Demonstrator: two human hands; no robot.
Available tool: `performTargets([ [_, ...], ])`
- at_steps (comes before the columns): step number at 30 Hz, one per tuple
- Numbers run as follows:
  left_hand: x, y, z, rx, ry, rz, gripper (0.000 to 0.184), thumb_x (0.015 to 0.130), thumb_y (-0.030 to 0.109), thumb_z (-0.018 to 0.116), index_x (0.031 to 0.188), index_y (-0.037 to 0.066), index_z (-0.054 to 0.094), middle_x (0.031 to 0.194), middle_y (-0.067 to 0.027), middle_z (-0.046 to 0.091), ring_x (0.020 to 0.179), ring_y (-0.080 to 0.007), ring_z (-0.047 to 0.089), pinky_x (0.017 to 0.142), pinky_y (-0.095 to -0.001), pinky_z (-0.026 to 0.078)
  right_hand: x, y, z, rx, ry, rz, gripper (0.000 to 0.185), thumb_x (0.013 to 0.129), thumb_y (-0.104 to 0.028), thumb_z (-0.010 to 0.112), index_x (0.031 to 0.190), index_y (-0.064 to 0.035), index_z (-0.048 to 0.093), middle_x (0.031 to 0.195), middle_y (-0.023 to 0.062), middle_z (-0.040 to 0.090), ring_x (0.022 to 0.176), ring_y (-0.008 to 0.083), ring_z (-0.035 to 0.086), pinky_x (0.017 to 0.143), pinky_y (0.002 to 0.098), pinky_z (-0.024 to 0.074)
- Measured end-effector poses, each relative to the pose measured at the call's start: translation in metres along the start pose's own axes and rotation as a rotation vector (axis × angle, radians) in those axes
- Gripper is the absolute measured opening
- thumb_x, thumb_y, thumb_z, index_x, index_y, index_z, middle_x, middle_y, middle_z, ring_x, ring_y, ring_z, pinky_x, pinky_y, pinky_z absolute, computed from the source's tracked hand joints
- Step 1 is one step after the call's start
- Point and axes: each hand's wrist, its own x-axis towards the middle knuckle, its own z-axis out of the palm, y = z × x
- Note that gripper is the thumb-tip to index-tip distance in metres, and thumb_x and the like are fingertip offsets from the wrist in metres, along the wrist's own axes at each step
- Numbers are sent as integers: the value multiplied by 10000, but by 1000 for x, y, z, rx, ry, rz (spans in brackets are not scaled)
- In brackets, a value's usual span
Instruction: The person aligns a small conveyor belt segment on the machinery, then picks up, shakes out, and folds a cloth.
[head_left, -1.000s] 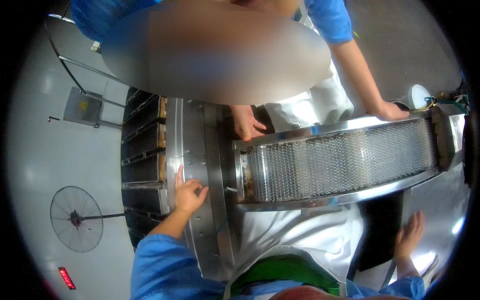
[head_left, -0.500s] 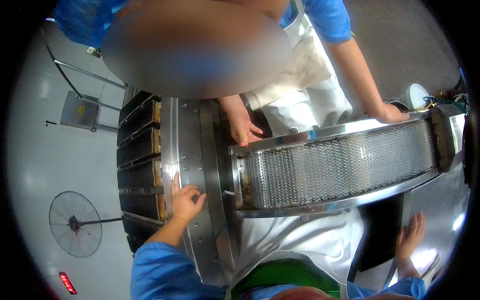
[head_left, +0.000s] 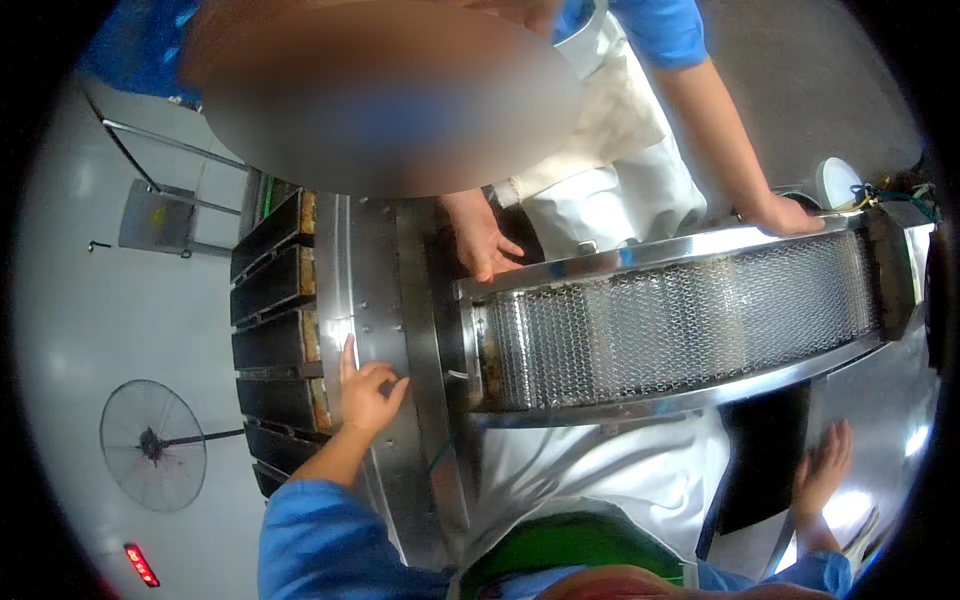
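Observation:
My left hand [head_left: 368, 393] rests on the metal ledge [head_left: 350, 290] beside a row of black blocks. Its index finger stretches forward while the other fingers curl loosely apart from the thumb, holding nothing. Over on the right, my right hand [head_left: 822, 470] lies flat with fingers extended on a shiny metal panel [head_left: 875, 420]. Between my hands runs a metal mesh belt [head_left: 680, 325] inside a steel frame [head_left: 640, 400], carrying nothing that I can make out.
Opposite me, a co-worker's one hand [head_left: 485, 245] hovers near the belt's left end; the other hand [head_left: 785, 215] rests on the frame's far edge. Black blocks [head_left: 270, 345] with yellowish ends line the ledge. A fan [head_left: 150, 445] and a metal box [head_left: 157, 215] stand left.
The black blocks sit slightly farther up the view along the ledge. The co-worker's head and arms have shifted a little. My hands stay almost where they were.

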Motion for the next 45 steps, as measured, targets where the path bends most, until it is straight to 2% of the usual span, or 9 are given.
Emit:
performTargets([
  [6,2,-4,3,21,29,34,187,712,214,810,661,111,663,974,-45,717,1408,-476,313,1145,-607,262,0,2,2,-28,25,-18,639,835,-114,574,1448,-69,397,1521,205,381,1398,430,356,1150,536,280],
  [15,3,-3,3,27,36,49,189,720,217,806,661,107,664,945,-66,721,1400,-497,309,1150,-564,276,-2,2,3,-36,-8,14,632,854,-121,558,1460,-64,386,1536,198,359,1415,421,331,1159,535,261],
  [21,0,-7,5,37,-17,0,190,720,229,808,680,104,670,975,-57,719,1408,-485,302,1150,-566,276,-2,3,5,0,14,5,633,860,-113,563,1465,-80,380,1532,207,359,1404,433,340,1152,533,272],
  [26,1,-8,6,57,-6,41,195,716,238,812,690,105,671,982,-49,714,1414,-478,296,1147,-576,279,-3,5,4,-3,-8,31,640,858,-117,566,1467,-78,372,1533,217,354,1404,443,336,1150,538,270],
  [37,-1,-5,4,50,11,6,189,715,237,811,696,106,676,991,-42,715,1422,-460,294,1149,-566,283,-2,3,3,-30,10,-26,604,918,-227,534,1478,-80,361,1541,213,348,1407,439,336,1145,541,272],
  [45,-1,-5,7,32,26,2,189,716,247,810,696,111,681,1002,-33,711,1426,-444,298,1150,-570,279,-1,4,6,-50,2,-9,591,931,-243,523,1475,-72,368,1539,214,351,1404,439,341,1146,535,275],
])
